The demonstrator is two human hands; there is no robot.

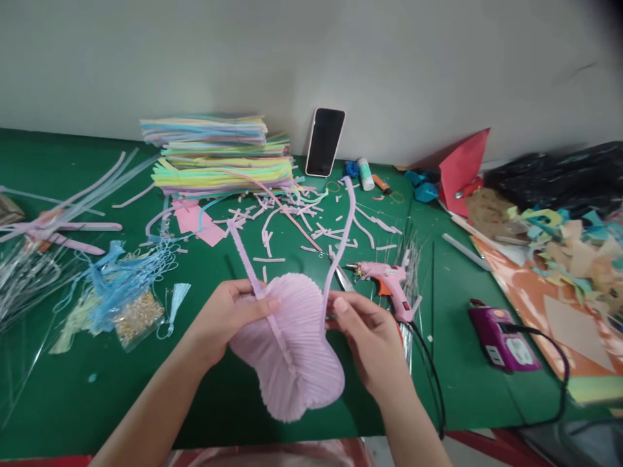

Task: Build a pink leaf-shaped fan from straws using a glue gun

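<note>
A lilac fan-shaped piece (302,337), ribbed like rows of pipe cleaners, is held up over the near part of the table. My left hand (233,318) pinches its left side, the thumb lying across a lilac strip (246,263) that runs down the middle and sticks out above. At the right edge, my right hand (367,331) has its fingers closed on a long lilac pipe cleaner (343,240), which follows the rim and curves upward. Just beyond that hand lies a pink glue gun (389,279), with pliers (342,275) beside its tip.
Bundled coloured pipe cleaners (224,172) lie at the back near a propped phone (325,143). Cut lilac bits are scattered before them. Blue tassels (117,279) and a bag of gold beads (139,318) lie left. A purple power box (503,337) with a black cable sits right.
</note>
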